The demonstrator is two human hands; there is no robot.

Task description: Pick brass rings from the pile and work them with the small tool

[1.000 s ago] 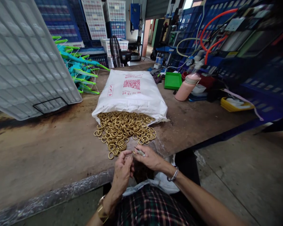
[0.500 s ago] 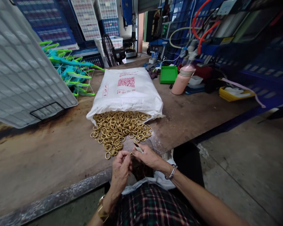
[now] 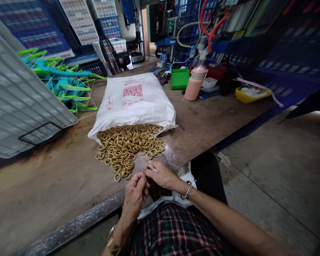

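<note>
A heap of brass-coloured rings spills from the mouth of a white woven sack onto the tabletop. Just in front of the heap, my left hand is closed in a pinch, thumb against fingers. What it pinches is mostly covered by the fingertips; it appears to be one brass ring. My right hand meets it fingertip to fingertip, closed around a slim, silvery, blade-like tool. Below both hands, a white bag or cloth with a dark inside lies open at my lap.
A large pale ribbed crate leans at left beside blue-green plastic pieces. Behind the sack are a black fan, a green tray, a pink bottle and a yellow dish. The table's wrapped edge runs front left.
The view has swung slightly to the right, so the surroundings sit further left. Both hands stay together, and the tool in my right hand has turned, now showing a silvery side.
</note>
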